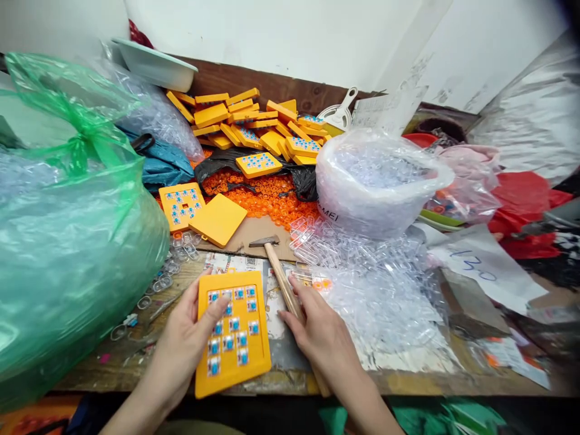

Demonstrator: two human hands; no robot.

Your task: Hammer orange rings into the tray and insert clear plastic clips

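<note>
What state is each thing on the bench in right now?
yellow puzzle frame: flat on bench, partly filled with blue-white tiles
left hand: holds frame's left edge, thumb on tiles
right hand: fingers on the handle
hammer: lying on bench
green bag: full, knotted shut
white bowl: lined with plastic, filled with clear pieces
yellow frame pile: loosely stacked

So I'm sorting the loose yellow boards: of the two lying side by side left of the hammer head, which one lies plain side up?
The right-hand board, tilted like a diamond: its upper face is bare yellow. Its left neighbour shows blue and white tiles.
</note>
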